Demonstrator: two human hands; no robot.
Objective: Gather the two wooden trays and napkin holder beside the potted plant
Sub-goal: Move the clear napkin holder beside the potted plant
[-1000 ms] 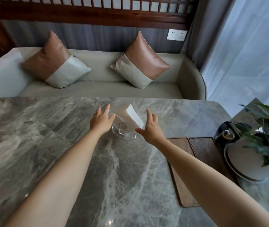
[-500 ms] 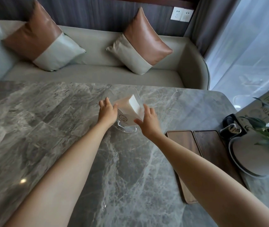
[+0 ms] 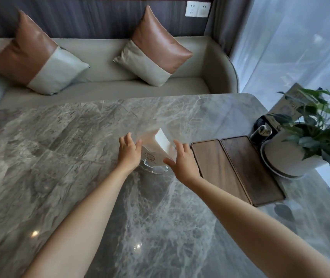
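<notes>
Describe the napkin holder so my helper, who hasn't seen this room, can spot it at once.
On the grey marble table in front of the sofa, look left of the two wooden trays that lie beside the potted plant. The napkin holder stands there between the left hand and the right hand. Unlike the flat brown trays, it is clear, upright and holds white napkins.

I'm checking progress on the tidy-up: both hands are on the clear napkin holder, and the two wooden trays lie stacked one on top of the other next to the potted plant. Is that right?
Not quite. The head view shows the two wooden trays lying side by side, flat on the marble table, not stacked. The rest holds: they sit next to the potted plant, and the left hand and right hand flank the clear napkin holder.
</notes>
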